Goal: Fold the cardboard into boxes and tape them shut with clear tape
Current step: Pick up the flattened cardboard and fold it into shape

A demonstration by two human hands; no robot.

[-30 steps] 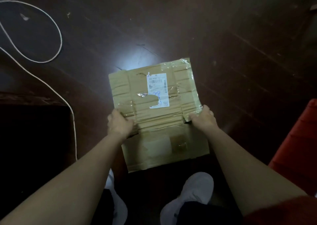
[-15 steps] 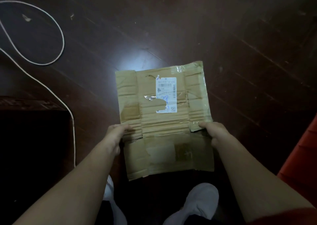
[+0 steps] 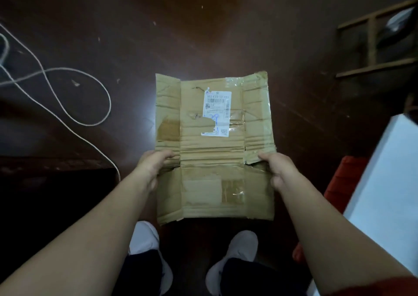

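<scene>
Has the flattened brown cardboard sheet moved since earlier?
Yes: the flattened brown cardboard sheet went forward, its far edge now past the near bend of the white cord loop.

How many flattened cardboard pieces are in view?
1. The flattened cardboard is mid-frame, its left edge gripped by the left hand, its right edge by the right hand. Others may lie out of view.

Cardboard [image 3: 212, 158] flatter than before

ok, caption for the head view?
Left hand and right hand hold flattened cardboard by its sides over dark floor.
</scene>
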